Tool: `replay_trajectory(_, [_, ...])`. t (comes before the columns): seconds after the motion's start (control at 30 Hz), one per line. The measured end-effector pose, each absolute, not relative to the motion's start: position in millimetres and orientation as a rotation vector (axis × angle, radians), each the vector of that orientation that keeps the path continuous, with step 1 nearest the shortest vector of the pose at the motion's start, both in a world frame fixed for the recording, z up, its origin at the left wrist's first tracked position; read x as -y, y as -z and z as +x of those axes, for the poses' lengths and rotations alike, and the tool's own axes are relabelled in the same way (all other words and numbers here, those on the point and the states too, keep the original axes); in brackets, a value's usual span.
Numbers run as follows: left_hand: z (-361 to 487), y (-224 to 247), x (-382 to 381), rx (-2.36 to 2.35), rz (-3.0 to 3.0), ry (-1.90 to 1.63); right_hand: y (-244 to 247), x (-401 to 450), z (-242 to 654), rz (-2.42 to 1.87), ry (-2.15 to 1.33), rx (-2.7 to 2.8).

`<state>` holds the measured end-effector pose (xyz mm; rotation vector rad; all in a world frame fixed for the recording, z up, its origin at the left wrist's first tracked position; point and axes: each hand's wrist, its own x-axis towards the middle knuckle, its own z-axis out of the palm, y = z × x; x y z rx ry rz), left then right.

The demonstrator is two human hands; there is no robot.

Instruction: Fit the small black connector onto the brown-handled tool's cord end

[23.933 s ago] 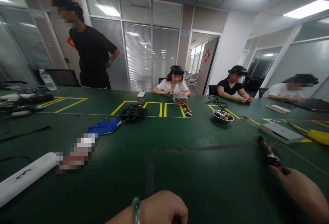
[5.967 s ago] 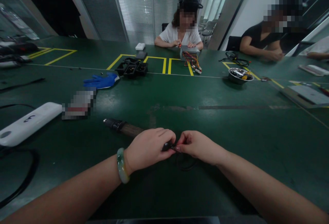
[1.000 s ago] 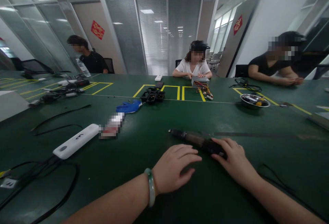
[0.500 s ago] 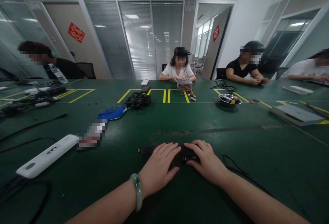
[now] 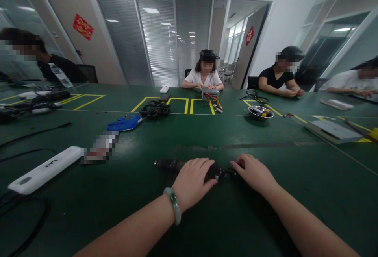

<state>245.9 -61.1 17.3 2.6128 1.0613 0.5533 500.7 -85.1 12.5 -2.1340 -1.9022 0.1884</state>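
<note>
A black electric screwdriver [image 5: 167,165] lies on the green table in front of me, its metal tip facing left. My left hand [image 5: 192,181], with a jade bangle at the wrist, is wrapped over the middle of the tool. Close to the tool's rear end, my right hand [image 5: 256,173] is closed with thumb and fingers pinched around the black cord [image 5: 230,173]. Part of the cord is hidden by the fingers, and whether its end sits in the tool I cannot tell.
A white power strip [image 5: 45,169] lies at the left, near a blue glove [image 5: 124,123]. Beyond are black adapters [image 5: 155,108] and a metal bowl [image 5: 260,113] of small parts. A grey panel [image 5: 333,131] lies right. Several people sit around the table, one handling a grey box [image 5: 210,93] with wires.
My right hand has come off the screwdriver and moved right, and now pinches the cord. The left hand stays on the tool. My view has shifted slightly.
</note>
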Motion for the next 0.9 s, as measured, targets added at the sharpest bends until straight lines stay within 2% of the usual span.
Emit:
replay_trajectory(0.17, [244,-16,58,-1.024,2.648,-0.52,-18,85,506,-2.074,-0.588,2.014])
replay_trajectory(0.33, [243,-19,59,-1.02,2.621,-0.479,-25,88,507,-2.035,-0.689,2.072])
replay_trajectory(0.5, [237,-20,58,-1.023,2.606,-0.443,-32,99,520,-2.202,-0.518,2.131])
replay_trajectory(0.67, [228,-20,49,-1.063,2.608,-0.448,-34,104,520,-2.289,-0.556,2.212])
replay_trajectory(0.9, [224,-17,33,-1.209,2.604,-0.53,-25,50,505,-2.331,-0.002,1.803])
